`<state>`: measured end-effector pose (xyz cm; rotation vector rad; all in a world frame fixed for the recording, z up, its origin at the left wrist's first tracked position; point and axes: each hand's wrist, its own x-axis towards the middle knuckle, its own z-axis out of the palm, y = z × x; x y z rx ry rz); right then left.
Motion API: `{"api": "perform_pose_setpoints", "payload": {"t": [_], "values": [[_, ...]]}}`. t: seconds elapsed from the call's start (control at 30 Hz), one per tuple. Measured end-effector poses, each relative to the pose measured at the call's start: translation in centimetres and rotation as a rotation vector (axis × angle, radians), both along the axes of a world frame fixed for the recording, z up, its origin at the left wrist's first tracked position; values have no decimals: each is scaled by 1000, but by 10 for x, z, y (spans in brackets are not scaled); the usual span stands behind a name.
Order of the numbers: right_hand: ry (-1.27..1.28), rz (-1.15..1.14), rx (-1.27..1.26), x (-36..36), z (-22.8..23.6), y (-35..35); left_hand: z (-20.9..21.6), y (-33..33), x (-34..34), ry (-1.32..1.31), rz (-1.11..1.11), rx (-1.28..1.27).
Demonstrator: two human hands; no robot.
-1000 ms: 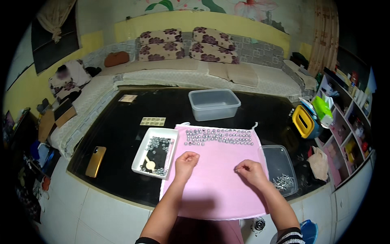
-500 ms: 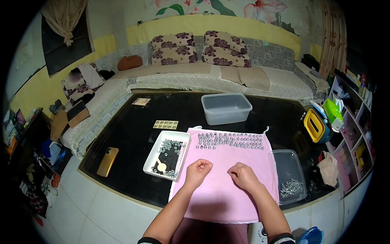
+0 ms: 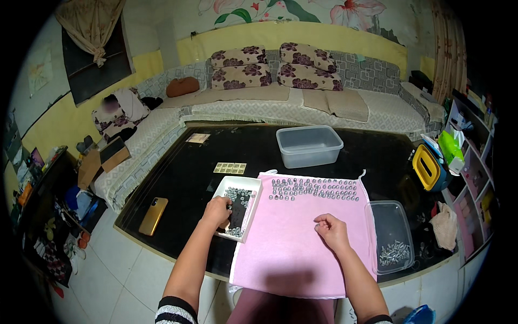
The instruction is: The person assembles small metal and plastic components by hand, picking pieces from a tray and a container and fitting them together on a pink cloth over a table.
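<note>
My left hand (image 3: 217, 211) is over the near left side of a white tray (image 3: 253, 208). Its fingers curl down among clear, glassy beads (image 3: 237, 194); their tips are partly hidden, and I cannot make out what is between them. Above a pink cloth (image 3: 286, 248) my right hand (image 3: 332, 231) is held in a pinch, with whatever is between thumb and finger too small to name. Small silvery dome-shaped pieces (image 3: 313, 189) stand in rows along the far part of the cloth. Right of it, a clear plastic lid (image 3: 391, 221) holds a pile of small metal pieces (image 3: 394, 252).
An empty translucent plastic box (image 3: 310, 154) stands on the black table beyond the cloth. A gold phone (image 3: 153, 216) lies left of the tray, and a card sheet (image 3: 230, 168) behind it. At the right are a yellow-and-blue box (image 3: 429, 167) and a beige cloth (image 3: 444, 227).
My left hand has moved left from over the cloth to the white tray, covering the pale yellow spoon-like piece there. My right hand stays pinched above the cloth. The whole view has shifted slightly.
</note>
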<state>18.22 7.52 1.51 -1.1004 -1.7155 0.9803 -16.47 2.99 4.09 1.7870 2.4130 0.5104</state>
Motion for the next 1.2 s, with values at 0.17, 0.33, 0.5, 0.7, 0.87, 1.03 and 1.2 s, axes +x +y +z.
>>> {"api": "perform_pose_setpoints", "payload": {"t": [0.17,0.33,0.5,0.7,0.87,1.03,1.2], "values": [[-18,12,-30,3,-3,3,-6,9,-2,-25,38,28],[-11,12,-46,1,1,0,-9,10,-4,-43,15,37],[27,2,-53,3,-6,4,-3,-2,2,-211,45,164],[421,123,-353,-3,-2,14,37,-11,74,-1143,-34,348],[536,288,-461,-28,2,21,3,2,135,-1675,-205,306],[521,317,-421,-34,-1,15,-24,6,156,-1768,-141,322],[623,268,-452,-35,1,15,-26,12,162,-1691,-184,288]]}}
